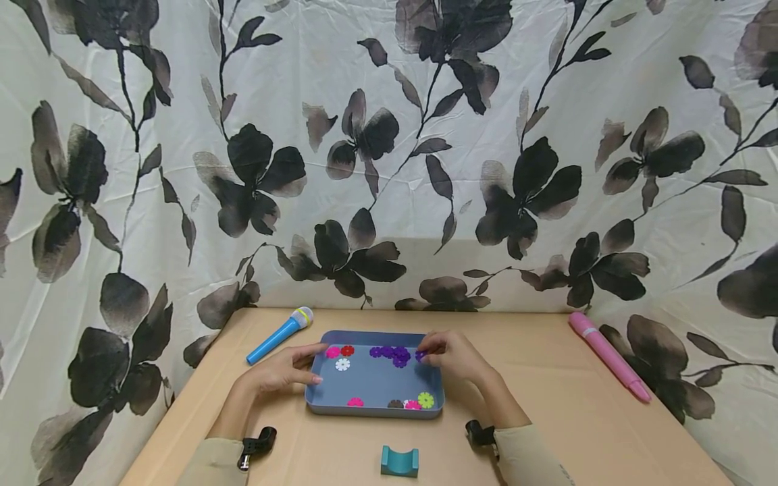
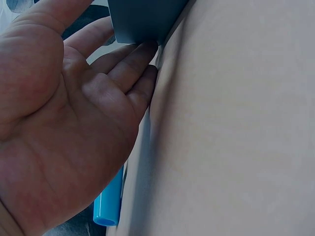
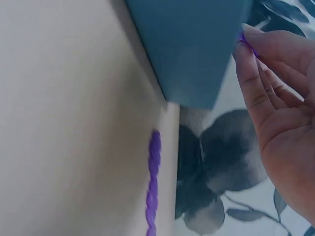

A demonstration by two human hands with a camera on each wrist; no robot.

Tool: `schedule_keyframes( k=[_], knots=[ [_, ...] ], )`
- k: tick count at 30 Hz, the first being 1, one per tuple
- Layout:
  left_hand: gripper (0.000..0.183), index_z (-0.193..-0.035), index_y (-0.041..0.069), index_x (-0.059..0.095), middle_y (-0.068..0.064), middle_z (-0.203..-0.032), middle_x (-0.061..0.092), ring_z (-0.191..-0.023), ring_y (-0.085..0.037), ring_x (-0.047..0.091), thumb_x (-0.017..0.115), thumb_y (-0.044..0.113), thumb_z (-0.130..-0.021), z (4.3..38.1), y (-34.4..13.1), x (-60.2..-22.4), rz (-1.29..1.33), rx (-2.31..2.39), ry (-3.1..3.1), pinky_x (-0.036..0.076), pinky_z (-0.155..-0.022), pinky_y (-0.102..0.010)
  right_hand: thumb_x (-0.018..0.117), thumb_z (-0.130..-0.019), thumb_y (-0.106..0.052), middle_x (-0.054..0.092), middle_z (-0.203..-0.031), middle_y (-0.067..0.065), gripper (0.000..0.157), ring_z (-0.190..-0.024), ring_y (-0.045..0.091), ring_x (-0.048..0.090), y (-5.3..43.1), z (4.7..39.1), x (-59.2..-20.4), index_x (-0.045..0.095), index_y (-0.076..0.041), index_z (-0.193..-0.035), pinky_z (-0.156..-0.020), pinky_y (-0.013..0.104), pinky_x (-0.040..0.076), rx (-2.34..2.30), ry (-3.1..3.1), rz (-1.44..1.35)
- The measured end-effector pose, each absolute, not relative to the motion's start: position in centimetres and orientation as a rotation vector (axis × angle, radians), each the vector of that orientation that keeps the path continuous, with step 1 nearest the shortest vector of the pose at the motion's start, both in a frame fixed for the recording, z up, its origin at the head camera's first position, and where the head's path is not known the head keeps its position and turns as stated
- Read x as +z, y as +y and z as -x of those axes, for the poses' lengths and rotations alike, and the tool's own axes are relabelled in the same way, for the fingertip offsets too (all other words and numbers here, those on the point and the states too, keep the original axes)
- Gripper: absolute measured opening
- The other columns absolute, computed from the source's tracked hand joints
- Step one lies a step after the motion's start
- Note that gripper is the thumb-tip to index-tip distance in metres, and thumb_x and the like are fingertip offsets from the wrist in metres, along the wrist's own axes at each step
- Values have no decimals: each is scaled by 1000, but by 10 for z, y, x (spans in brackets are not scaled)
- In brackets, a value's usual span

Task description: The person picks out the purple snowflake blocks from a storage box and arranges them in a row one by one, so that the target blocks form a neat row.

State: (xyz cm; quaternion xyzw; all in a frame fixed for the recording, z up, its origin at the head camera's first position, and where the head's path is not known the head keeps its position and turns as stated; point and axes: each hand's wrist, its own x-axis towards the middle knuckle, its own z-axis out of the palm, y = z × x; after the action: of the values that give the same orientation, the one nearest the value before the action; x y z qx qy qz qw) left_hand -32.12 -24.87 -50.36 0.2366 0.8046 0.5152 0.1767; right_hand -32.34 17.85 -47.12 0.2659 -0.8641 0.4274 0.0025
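A shallow grey-blue tray (image 1: 377, 381) lies between my hands, holding small flower-shaped pieces. Several purple flower pieces (image 1: 395, 354) cluster near its far side. My right hand (image 1: 456, 354) pinches a purple flower piece (image 1: 420, 356) between thumb and fingertips over the tray's far right corner. In the right wrist view, only a sliver of that piece shows at the fingertips. My left hand (image 1: 282, 368) rests at the tray's left wall, fingers extended; in the left wrist view, some fingertips touch the tray's outer side (image 2: 142, 22).
Pink, red (image 1: 347, 351) and white (image 1: 343, 364) flower pieces lie at the tray's left; others, one yellow-green (image 1: 426, 400), line its near side. Around it are a blue toy microphone (image 1: 279, 335), a pink marker-shaped stick (image 1: 610, 356) and a teal curved block (image 1: 400, 462).
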Motion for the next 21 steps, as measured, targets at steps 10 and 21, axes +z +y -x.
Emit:
schedule_keyframes(
  k=[10,21],
  knots=[
    [83,-160,1,37,-23,-170,26,-158,-47,16,80,22,-93,320,-249,-502,-685,1445,2287,21,-125,-54,77,-94,-11,75,-104,2,13,-90,16,69,219,327,-464,80,-9,-107,-81,23,60,1305,-2697,-765],
    [80,-160,1,38,-24,-169,27,-158,-48,17,79,19,-94,319,-249,-502,-670,1442,2297,23,-125,-55,75,-94,-9,75,-105,4,15,-95,17,69,255,326,-459,78,-11,-109,-83,25,60,1271,-2735,-622]
  ],
)
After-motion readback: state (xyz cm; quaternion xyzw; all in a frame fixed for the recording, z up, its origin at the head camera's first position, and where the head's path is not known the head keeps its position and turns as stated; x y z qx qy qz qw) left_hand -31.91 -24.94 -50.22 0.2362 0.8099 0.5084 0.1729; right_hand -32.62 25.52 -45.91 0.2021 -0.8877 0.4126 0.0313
